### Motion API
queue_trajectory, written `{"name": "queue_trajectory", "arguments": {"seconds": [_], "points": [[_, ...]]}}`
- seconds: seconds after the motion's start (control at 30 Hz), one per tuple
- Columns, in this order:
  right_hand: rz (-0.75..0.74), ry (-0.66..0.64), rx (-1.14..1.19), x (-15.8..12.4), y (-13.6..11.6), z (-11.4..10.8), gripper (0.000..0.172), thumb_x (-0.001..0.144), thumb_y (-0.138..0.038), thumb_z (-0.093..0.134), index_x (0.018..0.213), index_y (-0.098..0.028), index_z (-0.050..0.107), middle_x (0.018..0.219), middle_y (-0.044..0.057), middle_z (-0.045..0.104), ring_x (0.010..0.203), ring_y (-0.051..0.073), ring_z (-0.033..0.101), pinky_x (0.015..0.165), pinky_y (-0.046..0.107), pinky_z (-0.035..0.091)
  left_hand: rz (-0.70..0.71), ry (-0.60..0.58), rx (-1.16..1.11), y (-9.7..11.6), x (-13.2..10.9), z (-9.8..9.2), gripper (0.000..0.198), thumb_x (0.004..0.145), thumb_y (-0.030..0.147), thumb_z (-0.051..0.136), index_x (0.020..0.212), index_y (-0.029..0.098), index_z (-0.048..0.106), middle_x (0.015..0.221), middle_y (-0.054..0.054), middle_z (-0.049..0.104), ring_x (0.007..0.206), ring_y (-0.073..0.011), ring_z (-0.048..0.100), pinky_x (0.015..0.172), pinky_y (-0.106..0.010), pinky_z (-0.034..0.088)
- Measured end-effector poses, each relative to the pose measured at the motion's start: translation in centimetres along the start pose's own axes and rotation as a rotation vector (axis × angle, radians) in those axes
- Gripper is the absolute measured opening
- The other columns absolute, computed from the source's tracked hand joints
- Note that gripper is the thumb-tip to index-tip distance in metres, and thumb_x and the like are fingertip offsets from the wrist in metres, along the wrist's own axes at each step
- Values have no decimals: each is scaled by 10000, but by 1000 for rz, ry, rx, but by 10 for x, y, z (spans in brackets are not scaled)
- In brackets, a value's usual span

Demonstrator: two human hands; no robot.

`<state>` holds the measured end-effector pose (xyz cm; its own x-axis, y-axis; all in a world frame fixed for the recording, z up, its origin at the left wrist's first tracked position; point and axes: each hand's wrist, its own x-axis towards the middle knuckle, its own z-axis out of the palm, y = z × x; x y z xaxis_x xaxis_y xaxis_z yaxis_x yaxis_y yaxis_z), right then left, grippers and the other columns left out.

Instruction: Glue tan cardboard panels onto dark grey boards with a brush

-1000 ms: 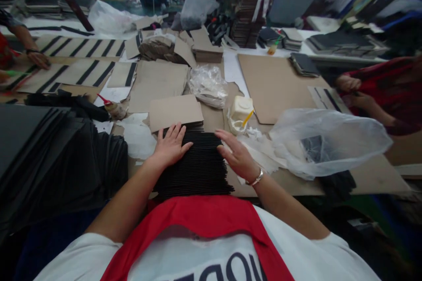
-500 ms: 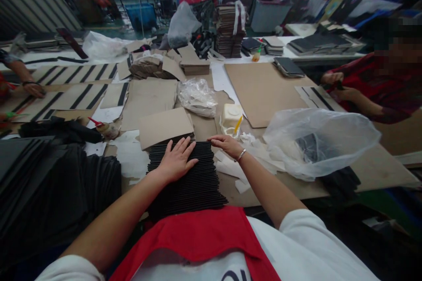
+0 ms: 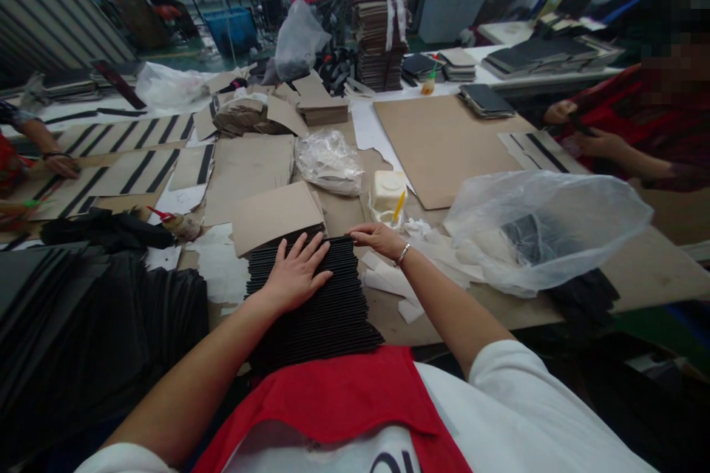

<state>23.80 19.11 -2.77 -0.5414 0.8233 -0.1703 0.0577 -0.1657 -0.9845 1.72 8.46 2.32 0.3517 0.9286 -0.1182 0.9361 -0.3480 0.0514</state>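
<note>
A fanned pile of black sheets point(image 3: 322, 332) lies right in front of me, their edges stepped in close rows. My left hand point(image 3: 296, 273) rests flat on top of it, fingers spread. At the pile's far right corner, my right hand point(image 3: 380, 238) has thumb and fingers pinched together on the edge of a black sheet; the fingertips partly hide the grip. A bracelet circles the right wrist. Just beyond the pile, a tan cardboard panel point(image 3: 277, 216) lies tilted on others, close to my left fingertips.
At left stands a big heap of black sheets point(image 3: 100, 325), with a red-tipped glue bottle point(image 3: 180, 225) behind it. A cream container point(image 3: 388, 191) with a yellow brush point(image 3: 399, 205) sits ahead. A clear plastic bag point(image 3: 555, 229) lies at right. Co-workers' hands are at both sides.
The view has shifted slightly. Both my hands stay in nearly the same places on the black pile, the right fingers still pinched at its corner.
</note>
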Motion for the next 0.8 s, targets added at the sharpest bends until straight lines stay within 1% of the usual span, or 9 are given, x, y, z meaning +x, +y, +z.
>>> {"name": "queue_trajectory", "arguments": {"seconds": [0.17, 0.23, 0.33, 0.43, 0.53, 0.63, 0.8], "points": [[-24, 45, 43, 0, -1, 4, 389, 615, -434, 738, 901, -171, 715, 867, 26, 690, 787, 115, 604, 749, 280, 517, 7, -7, -2, 0, -2, 0, 601, 898, 545, 270, 1442, 289, 249, 1517, 0, 221, 1401, -291, 145, 1092, -586, 107], [-52, 31, 48, -3, -2, 4, 386, 626, -429, 732, 916, -175, 713, 895, 30, 695, 807, 122, 611, 789, 301, 513, 9, -8, -2, 0, -2, 0, 609, 899, 549, 262, 1445, 281, 239, 1517, 1, 218, 1403, -291, 138, 1090, -592, 105], [-74, -27, -6, -8, -5, 2, 365, 638, -392, 731, 926, -169, 714, 942, 40, 701, 877, 143, 621, 885, 340, 478, 9, -14, -8, 0, -1, 0, 616, 898, 556, 254, 1447, 278, 232, 1519, -3, 211, 1403, -292, 134, 1089, -595, 104], [-72, -50, -64, -9, -9, 0, 388, 610, -354, 754, 946, -165, 710, 973, 48, 704, 922, 163, 624, 933, 365, 451, 6, -16, -12, 0, -1, 1, 617, 898, 556, 259, 1448, 279, 230, 1520, -10, 210, 1402, -295, 137, 1089, -593, 98], [-70, -52, -105, -7, -11, -1, 401, 609, -356, 750, 952, -155, 706, 972, 58, 706, 915, 171, 629, 926, 374, 457, 7, -14, -14, 0, -1, 1, 617, 896, 554, 272, 1448, 281, 232, 1519, -15, 217, 1405, -290, 126, 1093, -585, 88], [-89, -51, -161, -4, -11, 0, 373, 633, -363, 729, 934, -144, 703, 962, 66, 706, 904, 169, 631, 918, 370, 463, 7, -14, -20, 0, -1, 1, 618, 896, 557, 271, 1448, 281, 230, 1519, -12, 217, 1405, -294, 126, 1092, -587, 86], [-168, 20, -210, -2, -9, 5, 388, 682, -356, 690, 1017, -163, 649, 998, 70, 686, 883, 148, 637, 882, 355, 485, 16, -17, -26, 0, -2, 0, 587, 897, 546, 287, 1434, 309, 264, 1519, 1, 220, 1403, -304, 126, 1087, -596, 86]]}}
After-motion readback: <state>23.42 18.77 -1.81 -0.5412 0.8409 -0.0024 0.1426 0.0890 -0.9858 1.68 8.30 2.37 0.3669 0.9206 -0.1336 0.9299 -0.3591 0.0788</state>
